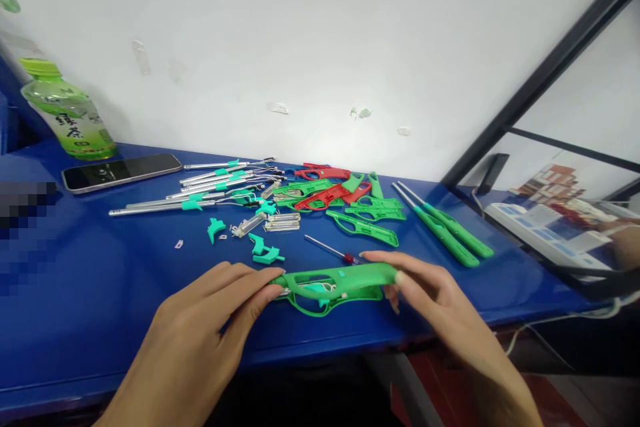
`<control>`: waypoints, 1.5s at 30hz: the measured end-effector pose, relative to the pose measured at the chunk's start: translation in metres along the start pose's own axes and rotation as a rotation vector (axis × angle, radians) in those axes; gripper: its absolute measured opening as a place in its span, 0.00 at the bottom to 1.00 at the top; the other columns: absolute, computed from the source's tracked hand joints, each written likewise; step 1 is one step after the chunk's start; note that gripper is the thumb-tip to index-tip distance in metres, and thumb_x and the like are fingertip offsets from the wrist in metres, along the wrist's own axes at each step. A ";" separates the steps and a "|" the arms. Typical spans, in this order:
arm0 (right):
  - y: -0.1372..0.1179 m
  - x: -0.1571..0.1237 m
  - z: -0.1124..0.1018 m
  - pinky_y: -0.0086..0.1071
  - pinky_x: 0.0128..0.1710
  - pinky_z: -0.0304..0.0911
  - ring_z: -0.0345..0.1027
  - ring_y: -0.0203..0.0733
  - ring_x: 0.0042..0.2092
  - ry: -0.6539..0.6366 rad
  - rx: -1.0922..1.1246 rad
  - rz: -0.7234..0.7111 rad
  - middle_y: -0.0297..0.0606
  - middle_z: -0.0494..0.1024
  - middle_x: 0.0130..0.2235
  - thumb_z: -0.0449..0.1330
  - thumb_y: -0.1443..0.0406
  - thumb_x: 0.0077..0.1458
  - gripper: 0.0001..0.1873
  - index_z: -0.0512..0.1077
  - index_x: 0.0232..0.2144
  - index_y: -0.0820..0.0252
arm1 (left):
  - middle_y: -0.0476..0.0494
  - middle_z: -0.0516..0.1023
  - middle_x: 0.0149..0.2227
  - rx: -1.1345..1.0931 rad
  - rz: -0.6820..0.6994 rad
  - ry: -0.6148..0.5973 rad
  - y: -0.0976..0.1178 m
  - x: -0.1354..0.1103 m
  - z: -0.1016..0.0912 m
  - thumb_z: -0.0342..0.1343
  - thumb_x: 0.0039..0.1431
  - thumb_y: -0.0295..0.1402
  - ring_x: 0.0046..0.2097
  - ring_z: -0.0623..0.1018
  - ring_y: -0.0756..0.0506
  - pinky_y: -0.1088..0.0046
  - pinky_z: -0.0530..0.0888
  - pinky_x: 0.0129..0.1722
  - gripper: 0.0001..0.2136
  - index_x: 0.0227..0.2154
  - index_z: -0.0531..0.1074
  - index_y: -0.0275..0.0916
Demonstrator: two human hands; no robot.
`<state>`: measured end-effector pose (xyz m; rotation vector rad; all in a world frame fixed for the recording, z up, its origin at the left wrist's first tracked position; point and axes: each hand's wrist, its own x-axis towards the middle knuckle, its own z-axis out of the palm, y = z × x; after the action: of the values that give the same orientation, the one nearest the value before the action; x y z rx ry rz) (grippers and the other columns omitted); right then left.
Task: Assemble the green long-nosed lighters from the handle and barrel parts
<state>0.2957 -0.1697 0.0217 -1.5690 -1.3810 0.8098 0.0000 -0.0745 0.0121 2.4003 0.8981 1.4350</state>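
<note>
Near the table's front edge, my left hand (215,320) and my right hand (435,300) hold a green lighter casing (360,275) between them. My left fingers pinch its narrow front end; my right thumb and fingers grip the rounded handle end. The two casing halves stand apart, one over the other, with a teal trigger (316,292) and thin white wires showing in the gap. Just behind lies a screwdriver (330,248) with a red handle, partly hidden by the casing and my right fingers. Loose teal triggers (267,255) lie to its left.
Silver lighter rods (160,205) with wires lie at the back left, beside clear fuel tanks (283,221). Green and red casing halves (330,197) are piled behind. Assembled green lighters (445,233) rest right. A phone (123,172) and tea bottle (70,113) stand far left, by the wall.
</note>
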 end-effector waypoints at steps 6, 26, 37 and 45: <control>0.006 0.002 0.003 0.37 0.39 0.67 0.68 0.43 0.31 -0.019 0.165 0.010 0.37 0.77 0.27 0.51 0.36 0.74 0.38 0.84 0.32 0.56 | 0.61 0.88 0.32 -0.021 -0.084 -0.041 -0.001 -0.005 -0.002 0.56 0.78 0.47 0.31 0.87 0.55 0.88 0.78 0.34 0.17 0.35 0.86 0.51; 0.004 -0.001 0.003 0.33 0.31 0.63 0.66 0.40 0.30 -0.026 0.133 -0.010 0.37 0.79 0.32 0.57 0.40 0.73 0.31 0.88 0.48 0.56 | 0.56 0.91 0.37 -0.157 -0.205 -0.107 0.004 0.001 -0.002 0.61 0.73 0.48 0.35 0.90 0.46 0.79 0.84 0.32 0.13 0.37 0.88 0.54; 0.008 -0.002 -0.006 0.42 0.58 0.70 0.76 0.52 0.56 -0.013 -0.235 -0.220 0.36 0.87 0.54 0.72 0.52 0.66 0.20 0.84 0.58 0.39 | 0.52 0.90 0.43 0.055 -0.011 -0.140 -0.015 -0.009 0.002 0.55 0.79 0.46 0.43 0.88 0.44 0.68 0.84 0.44 0.14 0.46 0.85 0.49; 0.015 0.004 -0.008 0.46 0.61 0.70 0.76 0.53 0.57 -0.084 -0.431 -0.253 0.41 0.82 0.55 0.70 0.54 0.69 0.18 0.83 0.59 0.42 | 0.46 0.88 0.44 0.133 0.117 -0.155 -0.012 -0.010 0.010 0.52 0.79 0.31 0.46 0.84 0.41 0.63 0.82 0.47 0.13 0.46 0.84 0.42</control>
<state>0.3097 -0.1669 0.0118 -1.6426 -1.8627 0.4461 0.0006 -0.0699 -0.0061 2.6596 0.8538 1.2402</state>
